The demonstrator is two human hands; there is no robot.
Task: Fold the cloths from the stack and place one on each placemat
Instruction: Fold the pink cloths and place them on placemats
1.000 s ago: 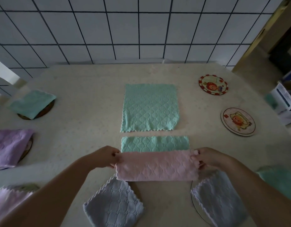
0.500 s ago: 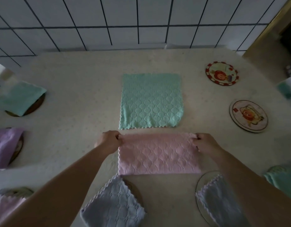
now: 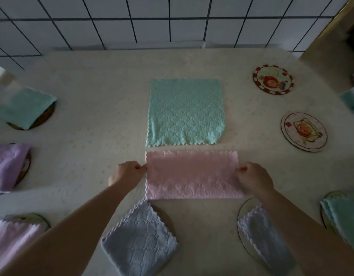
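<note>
The pink cloth [image 3: 192,175] lies folded in half on the counter [image 3: 92,108], just near of the flat green cloth [image 3: 185,112]. The left hand [image 3: 126,173] pinches its left edge; the right hand [image 3: 254,178] pinches its right edge.

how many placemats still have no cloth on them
2, both at the right of the table: the red-rimmed round placemat at the far right, and the cartoon placemat just nearer. Every other placemat in view carries a cloth; more may lie outside the frame.
</note>
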